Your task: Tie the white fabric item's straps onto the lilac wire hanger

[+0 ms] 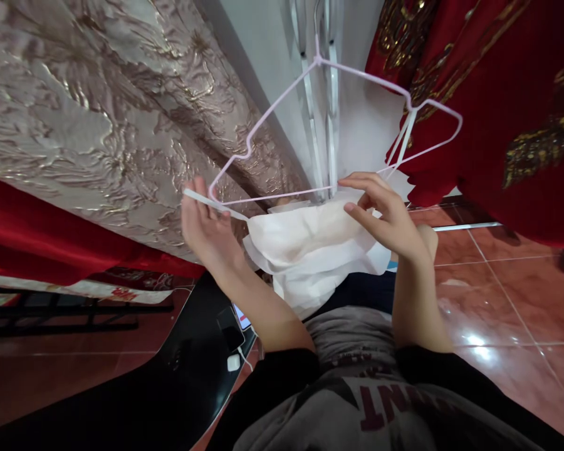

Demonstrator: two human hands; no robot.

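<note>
A pale pink clothes hanger [282, 103] hangs in front of me. A white garment with thin straps [310, 238] hangs below its lower bar. One white strap [407, 134] loops over the hanger's right shoulder notch. At the hanger's left end, my left hand [211, 228] has the other strap [216, 203] stretched across its raised fingers, off the hanger. My right hand [383, 216] is beside the lower bar and the garment's top edge, thumb and fingers apart. Whether its fingertips touch the bar or cloth I cannot tell.
Metal poles [331, 125] stand behind the hanger. A textured beige curtain [136, 113] is on the left, red gold-trimmed cloth [498, 125] on the right. A black table [136, 376] with a phone [230, 329] and a white charger [234, 362] stands lower left, over red floor tiles [512, 300].
</note>
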